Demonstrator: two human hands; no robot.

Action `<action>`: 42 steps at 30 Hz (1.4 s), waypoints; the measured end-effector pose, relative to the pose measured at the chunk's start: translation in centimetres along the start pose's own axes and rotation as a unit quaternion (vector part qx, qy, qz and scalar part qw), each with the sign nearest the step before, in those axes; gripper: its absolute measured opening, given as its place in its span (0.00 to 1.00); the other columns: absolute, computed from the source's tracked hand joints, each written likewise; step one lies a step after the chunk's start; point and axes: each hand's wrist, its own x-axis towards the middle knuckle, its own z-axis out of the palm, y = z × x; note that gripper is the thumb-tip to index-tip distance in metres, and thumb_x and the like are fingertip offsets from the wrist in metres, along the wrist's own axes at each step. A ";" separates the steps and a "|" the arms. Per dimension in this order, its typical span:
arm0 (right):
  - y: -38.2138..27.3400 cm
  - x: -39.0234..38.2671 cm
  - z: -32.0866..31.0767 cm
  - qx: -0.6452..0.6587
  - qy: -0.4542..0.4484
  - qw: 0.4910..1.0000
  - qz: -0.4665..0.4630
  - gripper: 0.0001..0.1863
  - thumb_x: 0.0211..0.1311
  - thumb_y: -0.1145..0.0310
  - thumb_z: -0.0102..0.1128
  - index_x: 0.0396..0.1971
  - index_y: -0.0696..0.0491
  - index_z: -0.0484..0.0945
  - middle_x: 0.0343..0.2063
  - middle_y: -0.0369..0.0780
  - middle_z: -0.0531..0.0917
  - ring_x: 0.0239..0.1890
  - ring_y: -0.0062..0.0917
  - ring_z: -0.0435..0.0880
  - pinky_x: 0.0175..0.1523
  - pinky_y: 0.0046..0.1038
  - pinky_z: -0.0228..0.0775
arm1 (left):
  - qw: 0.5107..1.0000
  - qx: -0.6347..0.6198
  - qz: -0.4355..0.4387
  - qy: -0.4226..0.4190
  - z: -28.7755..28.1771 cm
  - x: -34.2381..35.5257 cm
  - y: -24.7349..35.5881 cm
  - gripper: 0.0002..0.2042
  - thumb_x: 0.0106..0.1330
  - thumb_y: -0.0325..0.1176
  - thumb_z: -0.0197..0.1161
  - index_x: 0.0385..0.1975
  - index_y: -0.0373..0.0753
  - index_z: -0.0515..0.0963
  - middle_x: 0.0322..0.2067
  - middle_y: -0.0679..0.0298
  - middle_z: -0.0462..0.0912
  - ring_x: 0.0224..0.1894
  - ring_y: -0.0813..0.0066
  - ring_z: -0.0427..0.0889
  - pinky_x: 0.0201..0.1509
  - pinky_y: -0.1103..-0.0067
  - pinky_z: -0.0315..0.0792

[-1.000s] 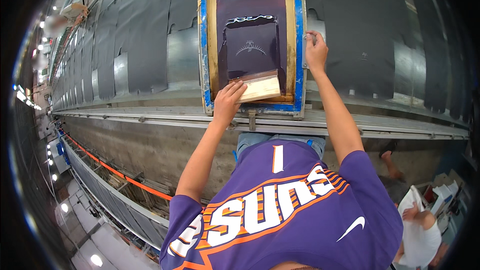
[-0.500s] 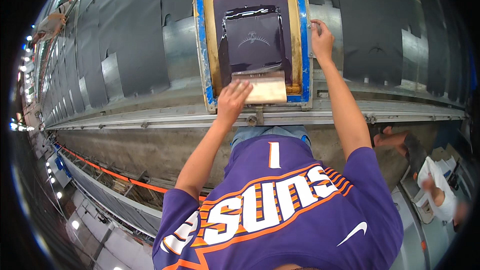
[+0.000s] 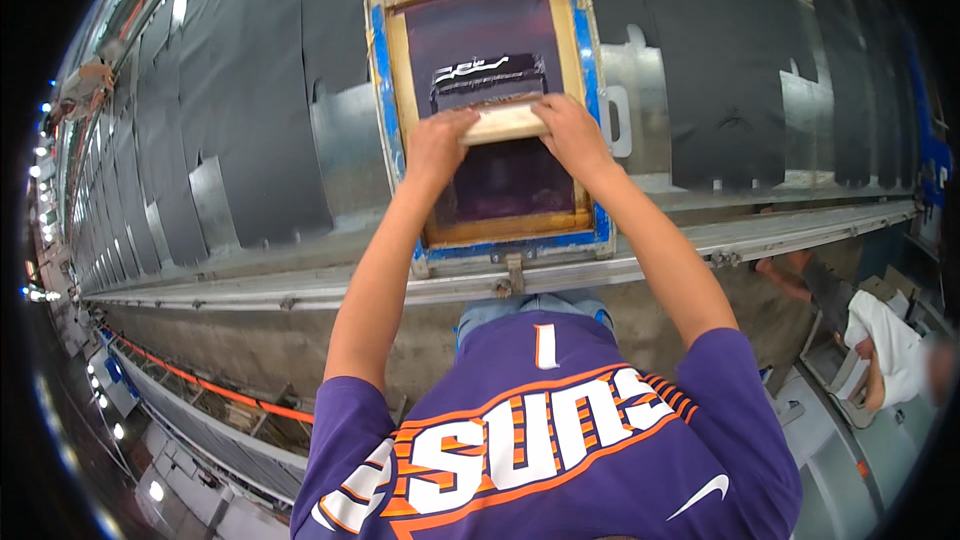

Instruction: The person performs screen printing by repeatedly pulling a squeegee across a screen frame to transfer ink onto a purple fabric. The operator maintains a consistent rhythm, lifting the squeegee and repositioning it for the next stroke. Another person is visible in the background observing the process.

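Observation:
A screen-printing frame (image 3: 592,70) with blue tape along its wooden sides lies on the long table in front of me. Dark, glossy ink (image 3: 490,70) is pooled on its mesh, beyond a squeegee with a pale wooden handle (image 3: 506,124). My left hand (image 3: 438,147) grips the squeegee's left end, and my right hand (image 3: 577,137) its right end. Both thumbs press on the near side of the handle. The blade's edge is mostly hidden under the handle, about halfway along the mesh.
Dark fabric pieces (image 3: 262,130) lie in a row along the table, with bare metal showing between some. A metal rail (image 3: 380,290) runs along the near edge. A grey handle (image 3: 619,122) sticks out from the frame's right side. Another person (image 3: 880,340) is at the lower right.
My right hand has left the frame's right side and taken hold of the squeegee. The squeegee has moved from the near end to mid-mesh, and my left hand moved with it.

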 end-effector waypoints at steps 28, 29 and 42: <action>6.7 -3.9 -2.0 0.133 0.196 0.957 0.167 0.26 0.58 0.54 0.73 0.51 0.56 0.83 0.48 0.47 0.81 0.52 0.40 0.78 0.59 0.40 0.69 | 0.999 0.012 0.020 -0.032 1.1 -11.6 3.7 0.30 0.45 0.18 0.67 0.54 0.43 0.82 0.58 0.62 0.83 0.62 0.61 0.79 0.66 0.68 0.73; 9.8 -2.7 -1.0 0.109 0.245 0.947 0.175 0.22 0.60 0.56 0.71 0.49 0.55 0.84 0.44 0.48 0.83 0.48 0.38 0.80 0.55 0.39 0.70 | 0.999 0.011 0.024 -0.039 1.6 -11.5 4.0 0.31 0.45 0.18 0.67 0.55 0.43 0.82 0.59 0.63 0.82 0.63 0.60 0.78 0.67 0.68 0.72; -2.8 4.6 3.5 0.116 0.265 0.922 0.257 0.12 0.69 0.62 0.60 0.43 0.53 0.84 0.30 0.45 0.87 0.31 0.34 0.86 0.41 0.36 0.75 | 0.999 -0.004 -0.030 0.028 -3.1 -20.2 -1.8 0.32 0.50 0.21 0.68 0.61 0.44 0.77 0.63 0.63 0.78 0.67 0.58 0.73 0.70 0.65 0.68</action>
